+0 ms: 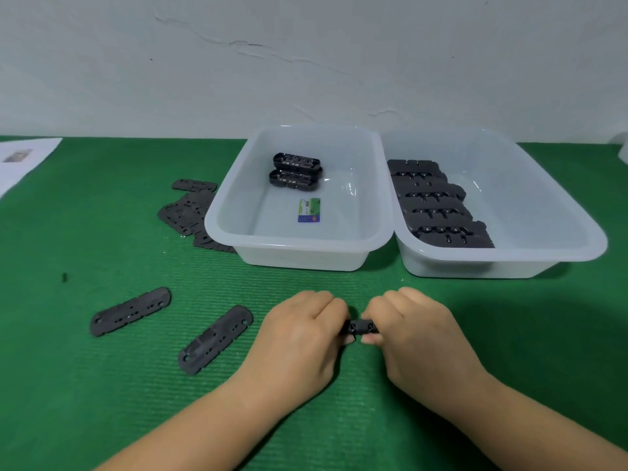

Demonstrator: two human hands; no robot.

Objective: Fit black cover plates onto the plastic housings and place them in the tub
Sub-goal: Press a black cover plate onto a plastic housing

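Both hands meet over the green mat near its front. My left hand (pixel 302 334) and my right hand (pixel 411 331) grip the two ends of one black housing (pixel 362 328); only its middle shows between the fingers. Whether a cover plate is on it is hidden. Two loose black cover plates (pixel 131 311) (pixel 215 338) lie on the mat to the left. A heap of more cover plates (pixel 190 212) sits left of the left tub (pixel 221 229), which holds two housings (pixel 295 171). The right tub (pixel 577 232) holds a row of black housings (pixel 435 202).
A small green and blue card (pixel 308 209) lies on the left tub's floor. A white paper sheet (pixel 20 161) is at the far left edge of the mat. A tiny dark bit (pixel 64 277) lies on the mat. A white wall stands behind the tubs.
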